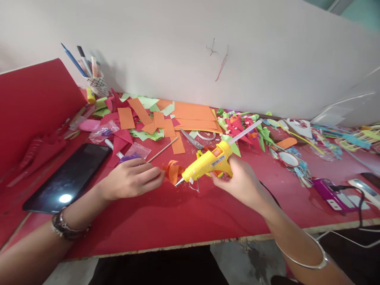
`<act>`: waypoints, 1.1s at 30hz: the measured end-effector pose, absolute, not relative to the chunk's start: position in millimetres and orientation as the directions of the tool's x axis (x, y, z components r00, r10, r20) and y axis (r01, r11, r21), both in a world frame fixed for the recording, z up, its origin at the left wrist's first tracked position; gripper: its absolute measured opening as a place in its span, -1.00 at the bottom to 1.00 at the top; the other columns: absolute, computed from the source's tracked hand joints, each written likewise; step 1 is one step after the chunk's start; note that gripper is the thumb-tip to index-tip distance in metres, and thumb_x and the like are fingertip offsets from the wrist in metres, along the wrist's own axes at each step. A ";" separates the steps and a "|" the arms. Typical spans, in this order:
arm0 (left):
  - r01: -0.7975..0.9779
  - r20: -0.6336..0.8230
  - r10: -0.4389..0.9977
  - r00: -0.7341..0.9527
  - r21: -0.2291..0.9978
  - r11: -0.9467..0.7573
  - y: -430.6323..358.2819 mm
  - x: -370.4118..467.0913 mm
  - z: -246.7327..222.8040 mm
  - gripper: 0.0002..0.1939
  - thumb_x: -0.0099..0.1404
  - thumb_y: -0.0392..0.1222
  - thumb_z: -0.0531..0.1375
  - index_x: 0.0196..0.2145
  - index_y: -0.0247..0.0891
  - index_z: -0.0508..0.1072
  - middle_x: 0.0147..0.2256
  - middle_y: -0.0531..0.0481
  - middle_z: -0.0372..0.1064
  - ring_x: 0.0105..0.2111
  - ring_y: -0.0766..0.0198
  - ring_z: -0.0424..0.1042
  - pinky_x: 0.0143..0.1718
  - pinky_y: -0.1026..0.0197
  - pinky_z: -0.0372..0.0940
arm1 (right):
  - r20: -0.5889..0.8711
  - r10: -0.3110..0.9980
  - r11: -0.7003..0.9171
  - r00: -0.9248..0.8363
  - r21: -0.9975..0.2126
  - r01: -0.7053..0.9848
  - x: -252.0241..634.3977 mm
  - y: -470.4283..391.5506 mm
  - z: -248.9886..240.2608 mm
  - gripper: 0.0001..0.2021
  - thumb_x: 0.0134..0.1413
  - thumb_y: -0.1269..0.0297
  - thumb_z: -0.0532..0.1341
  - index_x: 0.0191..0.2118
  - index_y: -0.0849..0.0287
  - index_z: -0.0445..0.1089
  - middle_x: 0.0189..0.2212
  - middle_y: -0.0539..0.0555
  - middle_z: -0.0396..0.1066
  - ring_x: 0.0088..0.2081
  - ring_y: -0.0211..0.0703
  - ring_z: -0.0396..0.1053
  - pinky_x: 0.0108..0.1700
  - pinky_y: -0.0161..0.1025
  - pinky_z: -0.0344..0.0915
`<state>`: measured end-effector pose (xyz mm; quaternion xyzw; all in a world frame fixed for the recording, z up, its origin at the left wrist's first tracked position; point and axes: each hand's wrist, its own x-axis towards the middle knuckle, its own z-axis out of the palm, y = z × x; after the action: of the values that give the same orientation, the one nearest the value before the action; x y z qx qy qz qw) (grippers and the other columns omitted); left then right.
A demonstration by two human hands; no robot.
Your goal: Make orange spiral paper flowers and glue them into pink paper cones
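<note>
Between the fingertips of my left hand (135, 178) is an orange curled paper piece (174, 172). A thin wooden stick (162, 150) slants up and right from behind the same hand. My right hand (240, 182) is wrapped round the handle of a yellow glue gun (206, 163), with a clear glue stick (246, 132) standing out of its back end. The gun's metal nozzle points down and left, at the lower edge of the orange paper; whether they touch cannot be told.
Orange paper rectangles (126, 118) and scissors (191, 139) lie behind my hands. A black phone (68, 178) is at left, a pen cup (97, 86) at the back left. Small paper flowers (237, 126) and a purple device (334, 194) are at right.
</note>
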<state>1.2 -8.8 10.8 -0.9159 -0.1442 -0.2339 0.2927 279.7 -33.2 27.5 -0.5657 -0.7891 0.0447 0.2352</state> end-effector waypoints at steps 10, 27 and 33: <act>0.412 0.516 0.136 0.846 -0.469 -0.781 -8.2 1.9 10.9 -0.89 0.21 -0.40 0.08 -0.38 -0.24 0.33 -0.49 0.14 0.35 -0.57 0.43 0.30 -0.46 0.27 0.18 | 0.303 0.913 0.360 -0.271 -0.290 0.887 280.5 -31.2 26.5 -0.73 -0.11 0.22 0.13 -0.25 0.26 0.26 -0.60 0.02 0.31 -0.58 -0.19 0.30 -0.60 -0.30 0.15; 0.399 0.498 0.138 0.856 -0.467 -0.789 -8.1 0.2 10.2 -0.89 0.21 -0.40 0.08 -0.40 -0.25 0.35 -0.49 0.13 0.36 -0.56 0.42 0.29 -0.44 0.27 0.19 | 0.256 0.929 0.339 -0.268 -0.292 0.895 280.6 -29.0 25.0 -0.77 -0.12 0.22 0.12 -0.30 0.24 0.26 -0.61 0.02 0.30 -0.61 -0.20 0.27 -0.61 -0.31 0.10; 0.408 0.500 0.148 0.853 -0.463 -0.787 -8.3 0.3 10.7 -0.90 0.21 -0.38 0.09 -0.40 -0.24 0.35 -0.49 0.14 0.36 -0.56 0.43 0.29 -0.44 0.28 0.18 | 0.258 0.929 0.339 -0.266 -0.298 0.893 281.7 -30.5 24.8 -0.78 -0.12 0.22 0.12 -0.32 0.22 0.26 -0.60 0.03 0.31 -0.59 -0.20 0.29 -0.60 -0.32 0.12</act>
<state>0.3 -8.3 10.7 -0.9181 -0.1516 -0.2245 0.2892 281.7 -30.5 24.8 -0.5731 -0.7944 0.0460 0.1959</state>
